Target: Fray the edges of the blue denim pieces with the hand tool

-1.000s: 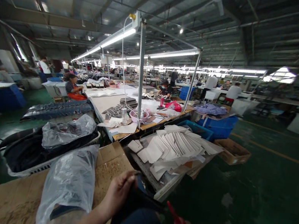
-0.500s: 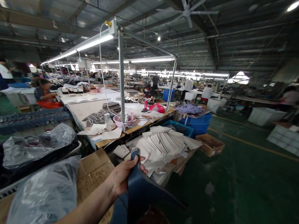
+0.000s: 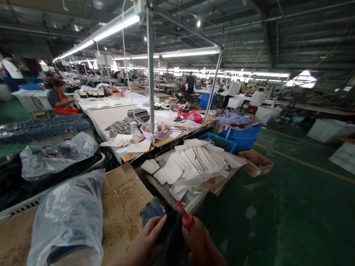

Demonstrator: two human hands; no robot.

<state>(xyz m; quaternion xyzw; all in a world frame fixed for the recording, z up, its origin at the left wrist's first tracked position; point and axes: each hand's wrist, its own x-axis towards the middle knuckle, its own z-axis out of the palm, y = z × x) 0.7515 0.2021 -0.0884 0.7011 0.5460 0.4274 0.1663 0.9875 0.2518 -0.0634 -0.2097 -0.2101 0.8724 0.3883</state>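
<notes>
The person's left hand (image 3: 143, 245) is at six o'clock in the head view, its fingers close together against the dark blue pieces (image 3: 153, 208); whether they pinch them cannot be told, since the thumb's contact is hidden. Those pieces lie at twelve o'clock from that hand, over the edge of the brown cardboard (image 3: 122, 215). The right hand (image 3: 202, 249), at five o'clock in the view, is curled round a red pointed object (image 3: 186, 218) whose tip points toward eleven o'clock.

The likeliest trouble is the red tip catching the dark blue pieces or the left fingers, as the two hands work near each other and the space between them is dark. A loose left-hand hold could let a piece slide toward three o'clock onto the green floor (image 3: 279, 229). A wide swing toward one o'clock might knock the fanned pale sheets (image 3: 197, 166); one toward nine o'clock might snag the clear plastic bag (image 3: 72, 211).
</notes>
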